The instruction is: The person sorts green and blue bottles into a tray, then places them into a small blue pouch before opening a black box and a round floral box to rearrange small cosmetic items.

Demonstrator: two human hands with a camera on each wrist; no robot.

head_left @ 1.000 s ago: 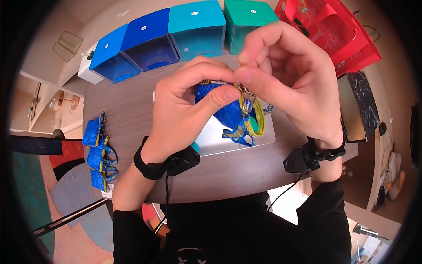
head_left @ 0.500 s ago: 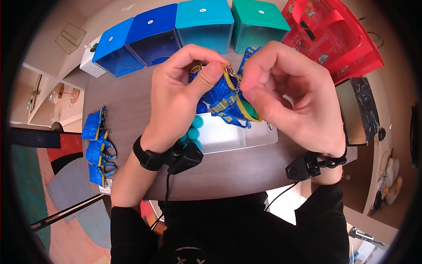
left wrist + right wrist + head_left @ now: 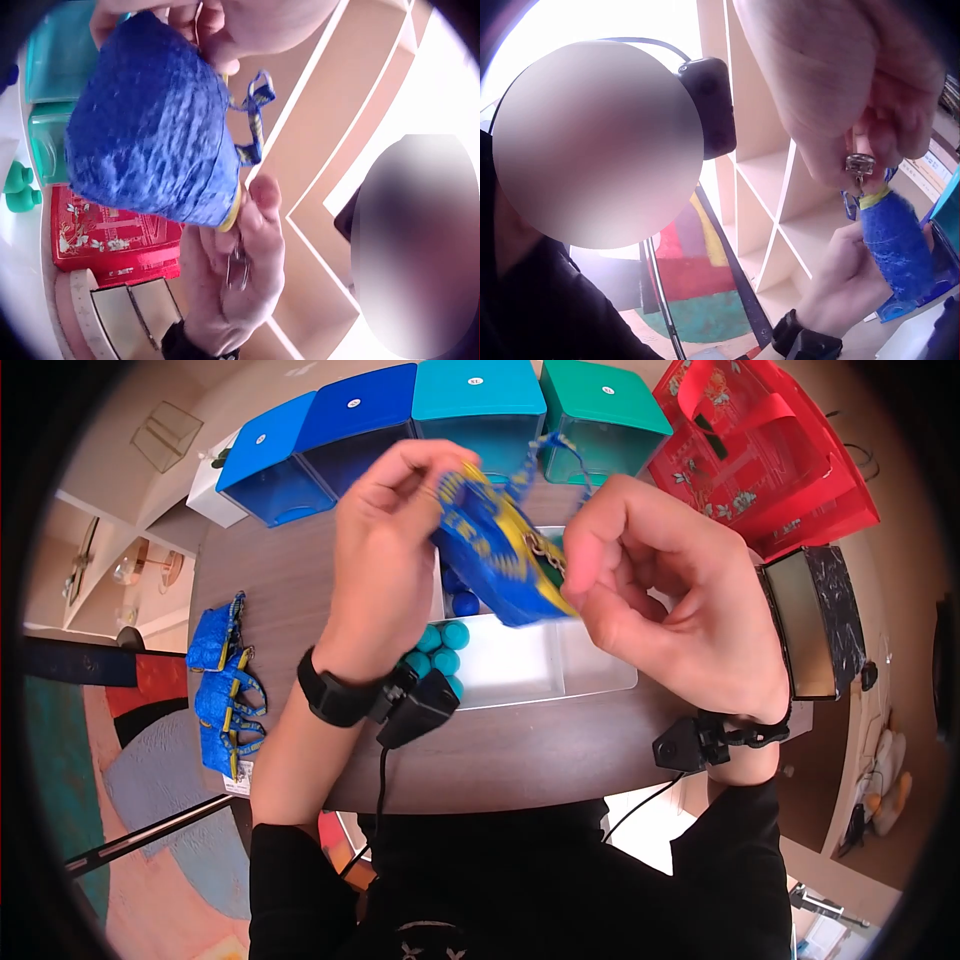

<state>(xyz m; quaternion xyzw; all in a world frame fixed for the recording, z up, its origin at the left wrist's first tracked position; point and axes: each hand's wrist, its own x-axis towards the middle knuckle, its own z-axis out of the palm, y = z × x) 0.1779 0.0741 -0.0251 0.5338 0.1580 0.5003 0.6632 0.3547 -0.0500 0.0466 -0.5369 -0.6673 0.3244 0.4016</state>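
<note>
A small blue bag (image 3: 480,565) with yellow trim is held tilted above a divided tray (image 3: 510,655). My left hand (image 3: 385,525) pinches one end of it between thumb and fingers. At the other end, my right hand (image 3: 675,595) grips the yellow edge with curled fingers. A short metal chain (image 3: 535,542) hangs by the opening, where a bit of green shows inside. In the left wrist view, a metal clasp (image 3: 238,270) lies against the right fingers. Patterned straps (image 3: 560,445) stick up behind the bag. Blue balls (image 3: 465,603) and teal balls (image 3: 440,645) sit in the tray.
Several lidded bins, among them a dark blue bin (image 3: 360,435) and a green bin (image 3: 605,430), line the back of the table. At the back right stands a red gift bag (image 3: 770,470). More small blue bags (image 3: 220,700) lie along the left edge.
The bag has been raised and turned, so its side faces the camera and its straps point up. The left hand has shifted from the chain end onto the bag's end. More tray shows beneath.
</note>
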